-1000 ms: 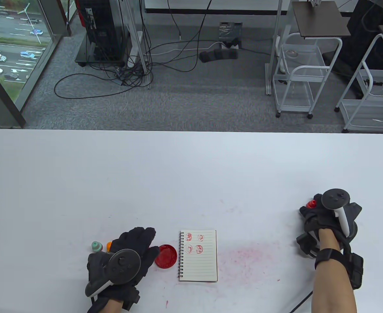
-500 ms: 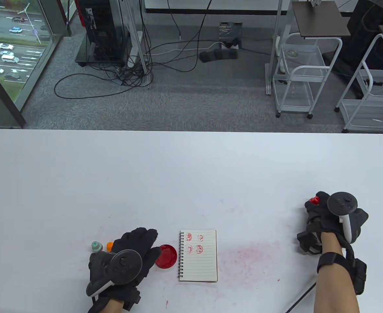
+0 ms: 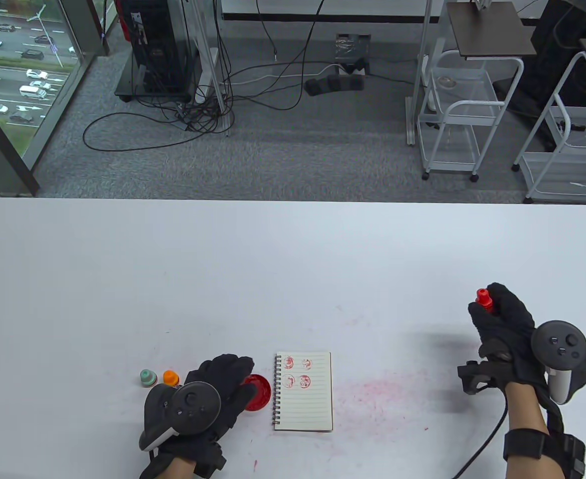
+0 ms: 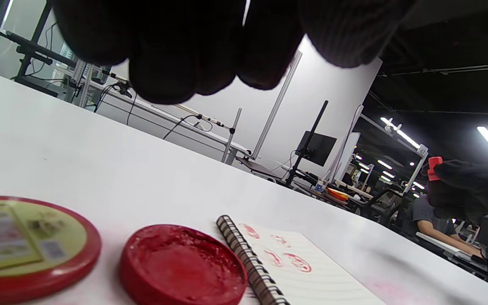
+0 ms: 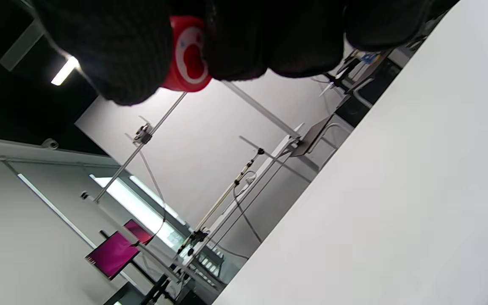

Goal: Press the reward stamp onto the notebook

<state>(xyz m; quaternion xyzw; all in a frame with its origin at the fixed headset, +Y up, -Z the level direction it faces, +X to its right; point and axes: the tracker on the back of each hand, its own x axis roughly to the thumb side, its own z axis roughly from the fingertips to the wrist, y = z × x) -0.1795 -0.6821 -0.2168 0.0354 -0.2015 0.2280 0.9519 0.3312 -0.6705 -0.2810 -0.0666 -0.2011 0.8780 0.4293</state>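
Right hand [image 3: 503, 319] fingers curl around the red stamp [image 3: 483, 300], lifted; left hand [image 3: 212, 394] fingers extended, relaxed, over the ink pad [image 3: 259, 392].

Table view looks steeply down from above the near table [image 3: 293, 259] edge, facing the room. Left wrist view sits low and close, skimming the notebook [image 4: 311, 279], shared with the overhead view [image 3: 303, 391]. Right wrist view is tilted, facing across the table surface [image 5: 396, 212].

The white table [image 3: 293, 259] bears a notebook [image 3: 303, 404], red ink pad [image 3: 259, 391], and 2 small stamps [image 3: 148, 377].
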